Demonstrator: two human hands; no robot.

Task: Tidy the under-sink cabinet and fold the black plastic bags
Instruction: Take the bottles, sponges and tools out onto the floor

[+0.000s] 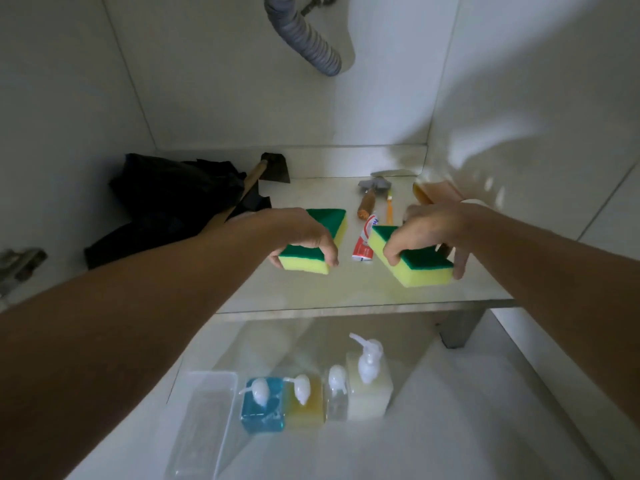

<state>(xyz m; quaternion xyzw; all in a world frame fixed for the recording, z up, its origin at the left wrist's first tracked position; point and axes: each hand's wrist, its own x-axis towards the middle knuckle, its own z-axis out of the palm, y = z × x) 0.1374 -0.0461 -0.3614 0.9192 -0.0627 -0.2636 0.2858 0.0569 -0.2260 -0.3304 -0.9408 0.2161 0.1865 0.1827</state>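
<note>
where hands [363, 237] grip sponges [412, 268]: white shelf [346, 292]

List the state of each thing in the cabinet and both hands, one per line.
left hand: grips left sponge
right hand: grips right sponge
left sponge: held, green side up
right sponge: held, green side up
black plastic bags: crumpled, unfolded
toothpaste tube: lying flat, capped
pump bottles: upright in a row

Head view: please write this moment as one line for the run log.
left hand: grips left sponge | right hand: grips right sponge | toothpaste tube: between sponges | black plastic bags: unfolded, rear left
</note>
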